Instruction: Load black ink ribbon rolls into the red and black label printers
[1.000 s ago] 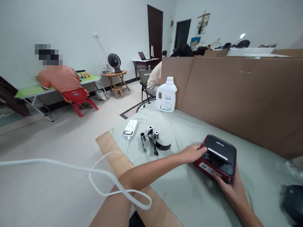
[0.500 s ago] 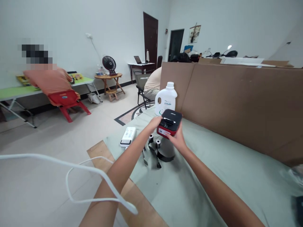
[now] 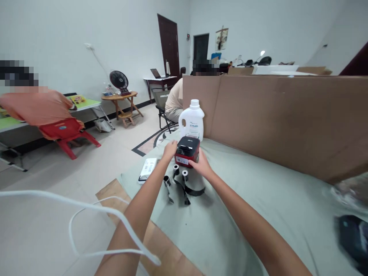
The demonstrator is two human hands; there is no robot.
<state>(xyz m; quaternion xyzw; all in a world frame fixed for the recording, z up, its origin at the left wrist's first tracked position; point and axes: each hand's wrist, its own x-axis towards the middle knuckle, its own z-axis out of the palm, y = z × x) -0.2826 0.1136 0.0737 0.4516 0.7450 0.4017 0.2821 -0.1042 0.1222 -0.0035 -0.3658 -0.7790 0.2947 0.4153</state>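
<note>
Both my hands grip a small red and black label printer [image 3: 187,150] at arm's length over the pale green cloth [image 3: 244,199]. My left hand [image 3: 170,150] holds its left side and my right hand [image 3: 201,165] holds its right front corner. The printer sits just in front of a white detergent bottle [image 3: 191,121]. Below it lie three small black rolls with loose black ribbon [image 3: 181,181]. A white power bank [image 3: 147,170] rests to the left with a white cable [image 3: 94,214] running off it.
A tall cardboard wall [image 3: 281,119] borders the cloth at the back. A dark device [image 3: 353,239] lies at the right edge. Two people sit in the room: one on a red chair [image 3: 61,132], one behind the cardboard. A fan [image 3: 119,81] stands on a small table.
Both hands carried the printer from the near right of the cloth to the far left, ending in front of the white bottle above the black rolls.
</note>
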